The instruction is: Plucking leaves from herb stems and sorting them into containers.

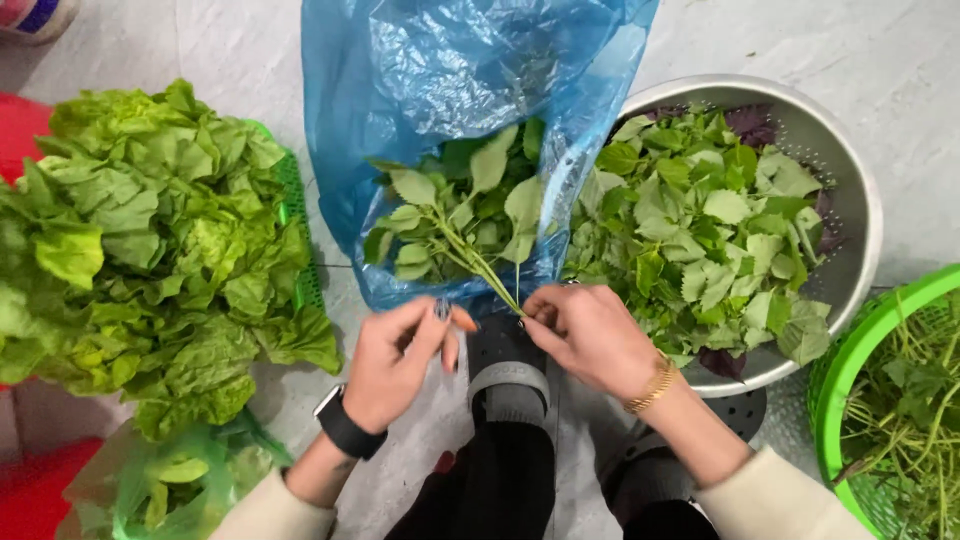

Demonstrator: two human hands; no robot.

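Leftmost: lettuce (150,250) heaped on green basket (296,215); green bag (170,485) below. Left hand (395,365) fingers loose, gripping nothing, just beside sprig (460,240). Sprig lies in blue bag (440,90) mouth, stem end pinched by right hand (590,335) fingers. Metal colander (850,200) holds picked leaves (710,230). Green basket at right (850,360) holds stems (910,400).

Green basket (850,360) cut off at right edge. Blue bag (440,70) top runs out of frame, hiding metal colander (850,180) left rim. Red object (20,130) mostly behind lettuce (150,230).
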